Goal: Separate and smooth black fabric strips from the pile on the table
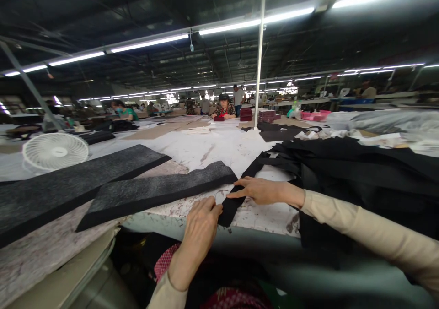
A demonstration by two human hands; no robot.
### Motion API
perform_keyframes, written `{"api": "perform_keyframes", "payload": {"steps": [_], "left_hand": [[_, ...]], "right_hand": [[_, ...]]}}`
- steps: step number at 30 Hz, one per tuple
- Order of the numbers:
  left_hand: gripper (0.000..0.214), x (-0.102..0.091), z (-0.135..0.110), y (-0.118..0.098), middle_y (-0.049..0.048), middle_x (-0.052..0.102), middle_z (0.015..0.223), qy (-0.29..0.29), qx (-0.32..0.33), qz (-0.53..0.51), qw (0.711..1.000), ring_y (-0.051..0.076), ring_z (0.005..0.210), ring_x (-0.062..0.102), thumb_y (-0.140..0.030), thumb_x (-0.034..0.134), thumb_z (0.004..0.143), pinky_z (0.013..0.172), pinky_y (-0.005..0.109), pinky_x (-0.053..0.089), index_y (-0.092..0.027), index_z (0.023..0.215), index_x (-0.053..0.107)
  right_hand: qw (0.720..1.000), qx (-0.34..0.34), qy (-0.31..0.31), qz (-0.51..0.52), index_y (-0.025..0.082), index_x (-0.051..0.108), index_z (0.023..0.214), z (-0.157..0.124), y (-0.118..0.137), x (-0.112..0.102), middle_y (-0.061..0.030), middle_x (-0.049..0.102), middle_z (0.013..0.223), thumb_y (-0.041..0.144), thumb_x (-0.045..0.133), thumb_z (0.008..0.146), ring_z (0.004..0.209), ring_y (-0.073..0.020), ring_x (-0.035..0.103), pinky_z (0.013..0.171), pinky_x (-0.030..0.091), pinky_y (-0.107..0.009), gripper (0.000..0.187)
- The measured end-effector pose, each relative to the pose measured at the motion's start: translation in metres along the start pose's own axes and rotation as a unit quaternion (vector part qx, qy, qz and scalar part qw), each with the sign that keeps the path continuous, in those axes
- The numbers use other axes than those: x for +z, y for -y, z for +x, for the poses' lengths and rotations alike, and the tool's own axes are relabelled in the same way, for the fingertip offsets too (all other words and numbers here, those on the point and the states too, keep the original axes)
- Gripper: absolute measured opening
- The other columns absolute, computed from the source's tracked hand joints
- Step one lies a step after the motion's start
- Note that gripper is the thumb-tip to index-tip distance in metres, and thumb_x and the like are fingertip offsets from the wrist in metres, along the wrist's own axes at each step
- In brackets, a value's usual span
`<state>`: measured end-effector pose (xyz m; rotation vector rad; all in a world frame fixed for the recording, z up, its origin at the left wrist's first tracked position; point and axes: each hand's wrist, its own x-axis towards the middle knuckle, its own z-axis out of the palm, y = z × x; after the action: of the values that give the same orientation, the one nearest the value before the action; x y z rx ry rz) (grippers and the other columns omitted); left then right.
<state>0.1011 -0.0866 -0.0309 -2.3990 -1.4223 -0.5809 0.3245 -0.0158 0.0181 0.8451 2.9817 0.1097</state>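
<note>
A narrow black fabric strip (pixel 230 210) slants across the table's front edge. My left hand (pixel 203 219) is at its left edge, fingers curled and pinched together there; the fingertips are partly hidden. Across the strip lies my right hand (pixel 259 191), index and middle fingers stretched out and apart, pressing on the cloth. Just left of both hands is a grey fuzzy panel with a black border (pixel 161 187). A larger panel of the same kind (pixel 78 176) lies farther left, partly under it.
Black cut fabric (pixel 350 176) is heaped on the right. A white round fan (pixel 55 151) stands at the left. A pale pole (pixel 259 57) rises from the white-covered table (pixel 219 146). Across it sits a person (pixel 224 110) beside dark red stacks (pixel 246 114).
</note>
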Motion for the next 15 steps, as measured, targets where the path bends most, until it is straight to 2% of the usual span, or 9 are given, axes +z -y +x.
{"api": "perform_keyframes", "payload": {"steps": [2, 5, 9, 12, 15], "left_hand": [[0.026, -0.001, 0.001, 0.0, 0.0048, 0.059, 0.081, 0.01, 0.004, 0.006, 1.0, 0.018, 0.076, 0.053, -0.019, 0.042, 0.092, 0.07, 0.031, 0.039, -0.02, 0.088, 0.068], [0.026, -0.003, 0.003, -0.002, 0.0047, 0.059, 0.082, 0.024, 0.0, 0.005, 1.0, 0.018, 0.077, 0.054, -0.02, 0.042, 0.093, 0.072, 0.032, 0.04, -0.019, 0.087, 0.067], [0.027, -0.006, 0.004, 0.0, 0.005, 0.059, 0.084, 0.029, -0.002, -0.022, 0.999, 0.019, 0.078, 0.055, -0.019, 0.041, 0.093, 0.072, 0.032, 0.041, -0.02, 0.091, 0.068], [0.025, -0.009, -0.001, 0.006, 0.0043, 0.059, 0.081, 0.022, -0.029, -0.129, 0.991, 0.019, 0.079, 0.056, -0.025, 0.044, 0.093, 0.072, 0.03, 0.042, -0.021, 0.092, 0.069], [0.03, -0.011, -0.011, 0.012, 0.0035, 0.06, 0.08, -0.03, -0.089, -0.279, 0.956, 0.018, 0.083, 0.057, -0.031, 0.041, 0.094, 0.076, 0.029, 0.044, -0.019, 0.087, 0.067]], "right_hand": [[1.0, -0.009, -0.019, -0.01, 0.022, 0.055, 0.13, 0.003, 0.008, -0.002, -0.0151, 0.05, 0.127, -0.005, 0.043, 0.075, 0.117, -0.0255, 0.047, 0.098, 0.041, -0.044, 0.063], [0.998, -0.034, -0.035, 0.033, 0.014, 0.057, 0.127, 0.006, 0.018, -0.003, -0.0152, 0.054, 0.121, -0.005, 0.045, 0.074, 0.116, -0.023, 0.048, 0.096, 0.043, -0.036, 0.058], [0.996, -0.044, -0.04, 0.061, 0.02, 0.052, 0.132, 0.007, 0.023, -0.002, -0.0124, 0.053, 0.12, -0.006, 0.046, 0.073, 0.114, -0.0213, 0.049, 0.096, 0.043, -0.036, 0.065], [0.997, -0.047, -0.038, 0.047, 0.025, 0.05, 0.134, 0.005, 0.025, 0.001, -0.0123, 0.051, 0.121, -0.007, 0.042, 0.074, 0.113, -0.0217, 0.047, 0.094, 0.043, -0.037, 0.069], [0.997, -0.041, -0.051, 0.047, 0.026, 0.049, 0.136, 0.002, 0.026, 0.004, -0.0123, 0.049, 0.122, -0.008, 0.04, 0.073, 0.113, -0.0223, 0.045, 0.094, 0.042, -0.038, 0.072]]}}
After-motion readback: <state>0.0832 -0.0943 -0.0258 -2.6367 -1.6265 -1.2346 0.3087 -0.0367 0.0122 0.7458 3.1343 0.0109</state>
